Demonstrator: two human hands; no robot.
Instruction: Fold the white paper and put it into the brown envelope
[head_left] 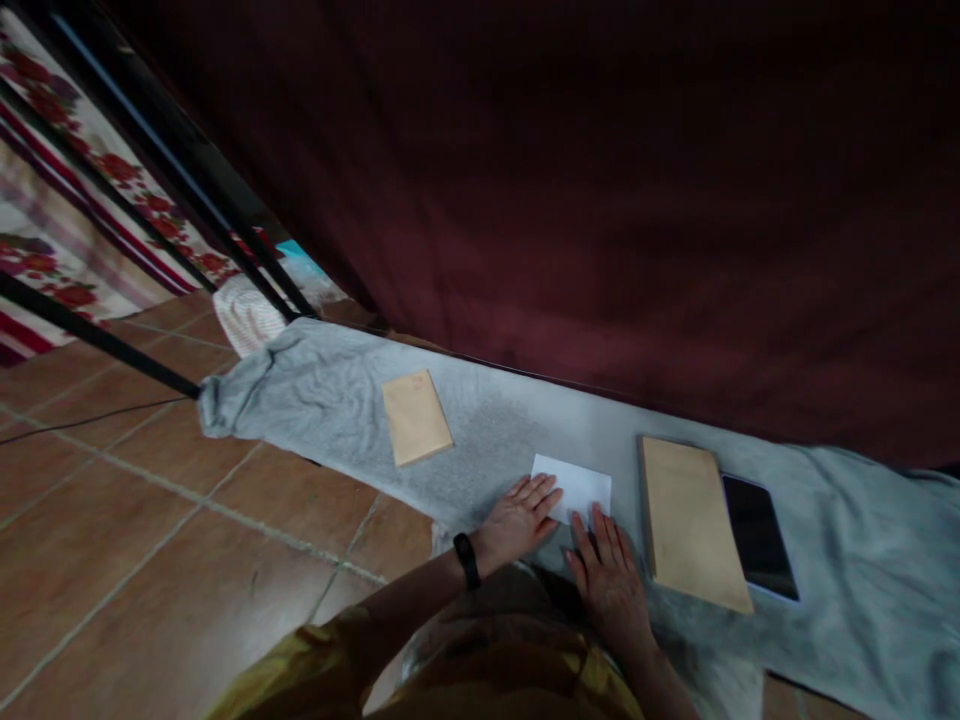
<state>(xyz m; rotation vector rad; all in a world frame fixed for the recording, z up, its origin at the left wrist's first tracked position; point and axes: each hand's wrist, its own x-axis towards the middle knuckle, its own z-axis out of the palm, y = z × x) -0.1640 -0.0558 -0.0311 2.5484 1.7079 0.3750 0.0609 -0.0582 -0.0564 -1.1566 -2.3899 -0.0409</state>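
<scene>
A small white sheet of paper [576, 488], perhaps folded, lies on the grey cloth right in front of me. My left hand [523, 513] rests flat on its left end, fingers stretched out. At the paper's lower right edge, the fingertips of my right hand [609, 572] touch it, fingers extended and slightly spread. To the right of that hand is a stack of brown envelopes [694, 520]. Another brown envelope or small pile [417, 417], with a faint reddish mark in one corner, lies farther left. Neither hand grips anything.
A dark-screened phone or tablet [760, 535] lies beside the right-hand stack. The grey cloth [330, 390] covers a long narrow bench. Behind it hangs a dark red curtain [570, 260]. Black metal bars [112, 345] stand at the left above the tiled floor [187, 570].
</scene>
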